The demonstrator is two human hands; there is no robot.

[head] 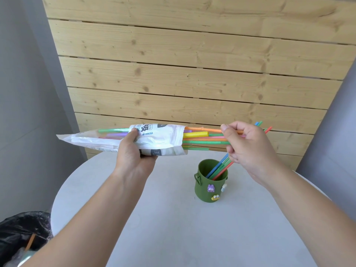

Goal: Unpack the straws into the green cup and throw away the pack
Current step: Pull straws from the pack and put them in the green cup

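Note:
My left hand [133, 153] holds a white plastic straw pack [161, 139] level above the table, its open mouth pointing right. Several coloured straws [202, 138] stick out of that mouth. My right hand [248, 149] is closed around the ends of these straws, to the right of the pack. Below it stands the green cup [210, 186] with small figures stuck on its side. A few straws [219, 168] lean inside it, blue, green and red, their upper parts hidden behind my right hand.
The cup stands on a round grey table [173, 218]. A bin lined with a black bag [21, 234] sits at the lower left, beside the table. A wooden plank wall [192, 64] rises behind the table.

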